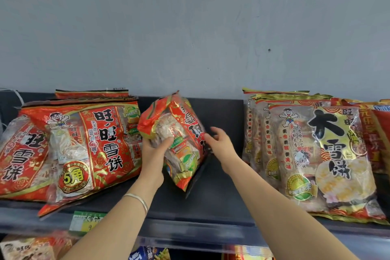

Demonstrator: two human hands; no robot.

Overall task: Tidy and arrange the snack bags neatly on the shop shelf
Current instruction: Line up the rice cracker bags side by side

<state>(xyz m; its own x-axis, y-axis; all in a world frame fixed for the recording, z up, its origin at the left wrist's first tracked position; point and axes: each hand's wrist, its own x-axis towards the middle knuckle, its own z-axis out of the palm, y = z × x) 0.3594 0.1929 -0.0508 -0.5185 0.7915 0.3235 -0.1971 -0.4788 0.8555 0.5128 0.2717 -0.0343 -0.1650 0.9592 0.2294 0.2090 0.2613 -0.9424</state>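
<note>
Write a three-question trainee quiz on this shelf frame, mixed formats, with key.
1. True or false: the left hand grips the tilted red bag.
2. The right hand is: A) open beside that bag; B) gripping a gold bag; C) out of view.
3. Fill in: the gold-fronted bags stand at the ____ end of the shelf.
Key: 1 true; 2 A; 3 right.

On the shelf [221,202], a left stack of snack bags [90,143] and a right stack [312,154] lie well apart. A single tilted bag [181,133] is between them.
</note>
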